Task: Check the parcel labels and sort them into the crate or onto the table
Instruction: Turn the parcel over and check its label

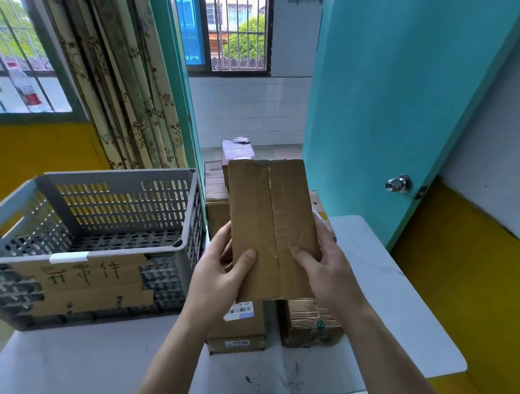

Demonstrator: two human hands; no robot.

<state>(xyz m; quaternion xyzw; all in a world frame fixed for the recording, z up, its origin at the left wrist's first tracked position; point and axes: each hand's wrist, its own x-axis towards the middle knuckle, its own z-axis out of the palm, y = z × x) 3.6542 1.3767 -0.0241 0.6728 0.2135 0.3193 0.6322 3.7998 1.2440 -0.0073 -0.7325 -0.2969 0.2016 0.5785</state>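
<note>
You've got the cardboard parcel (271, 226) up in front of you, both forearms reaching forward from the bottom of the view, the taped seam running lengthwise down its upper face. Your left hand (223, 274) wraps the near left edge, thumb laid flat on top, fingers curled underneath. Your right hand (326, 262) mirrors it on the near right edge, thumb on top, fingers tucked under the side. Both grips are closed on that box, which is held above the other parcels on the white table (383, 295). Below your wrists sit a box with a barcode label (239, 318) and a battered taped box (310, 321) just beside it; more boxes stand behind. The grey crate (106, 231) sits to your left on the table, a handwritten cardboard sign (82, 282) on its front.
</note>
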